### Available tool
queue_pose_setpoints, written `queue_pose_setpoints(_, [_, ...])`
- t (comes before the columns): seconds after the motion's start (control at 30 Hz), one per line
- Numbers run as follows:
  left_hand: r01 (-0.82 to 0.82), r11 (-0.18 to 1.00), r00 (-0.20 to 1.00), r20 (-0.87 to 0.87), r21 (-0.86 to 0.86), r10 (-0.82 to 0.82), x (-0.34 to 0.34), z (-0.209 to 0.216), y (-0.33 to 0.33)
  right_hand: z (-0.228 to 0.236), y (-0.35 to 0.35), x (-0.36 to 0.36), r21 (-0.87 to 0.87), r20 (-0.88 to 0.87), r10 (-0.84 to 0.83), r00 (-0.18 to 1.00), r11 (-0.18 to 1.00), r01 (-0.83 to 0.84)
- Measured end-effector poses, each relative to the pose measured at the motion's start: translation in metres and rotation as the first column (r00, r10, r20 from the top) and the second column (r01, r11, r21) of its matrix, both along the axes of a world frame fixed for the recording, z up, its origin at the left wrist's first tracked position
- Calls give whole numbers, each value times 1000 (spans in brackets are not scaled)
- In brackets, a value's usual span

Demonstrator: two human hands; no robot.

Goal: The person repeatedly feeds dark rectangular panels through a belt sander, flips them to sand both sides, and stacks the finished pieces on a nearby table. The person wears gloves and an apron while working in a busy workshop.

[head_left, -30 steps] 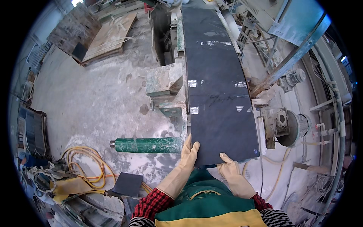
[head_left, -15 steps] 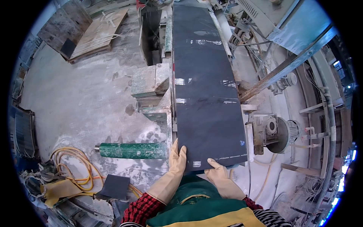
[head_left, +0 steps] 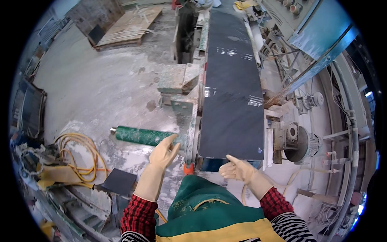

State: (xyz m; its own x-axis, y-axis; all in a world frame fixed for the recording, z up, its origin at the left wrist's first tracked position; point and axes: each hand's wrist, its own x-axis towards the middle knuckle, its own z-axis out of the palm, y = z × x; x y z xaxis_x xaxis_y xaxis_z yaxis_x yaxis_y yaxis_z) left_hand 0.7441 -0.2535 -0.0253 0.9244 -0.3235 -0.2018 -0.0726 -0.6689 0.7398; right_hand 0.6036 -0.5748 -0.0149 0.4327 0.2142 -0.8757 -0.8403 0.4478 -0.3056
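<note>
A long dark grey slab (head_left: 233, 121), smooth with a few glossy reflections, lies lengthwise on a machine bed in front of me. My left hand (head_left: 163, 151), in a cream rubber glove, is raised to the left of the bed with its fingers apart, holding nothing. It overlaps the end of a green roller (head_left: 141, 136) that sticks out sideways from the machine. Just off the slab's near edge, my right hand (head_left: 240, 170), gloved alike, is open with its fingers stretched to the left. Under that edge a dark blue band (head_left: 211, 164) shows.
An orange part (head_left: 188, 168) sits at the bed's near left corner. To the right stands a motor (head_left: 296, 139) with hoses. Coiled yellow hoses (head_left: 82, 155) and a small dark tile (head_left: 119, 181) lie at lower left. A wooden pallet (head_left: 131, 28) is far left.
Both hands have let go of the slab's near end; the left has moved out to the left. The slab's near edge now lies farther away. The view has shifted too.
</note>
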Motion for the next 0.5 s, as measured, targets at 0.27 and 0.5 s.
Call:
queue_pose_setpoints(0.27, [-480,874,845,-303,-71,440,-189,-4,177,9,17,-13,-67,292,342,893,939,-338])
queue_pose_setpoints(0.5, [-956,232,293,-542,-179,787,-454,-4,277,-53,103,-63,216,468,116,876,946,-241])
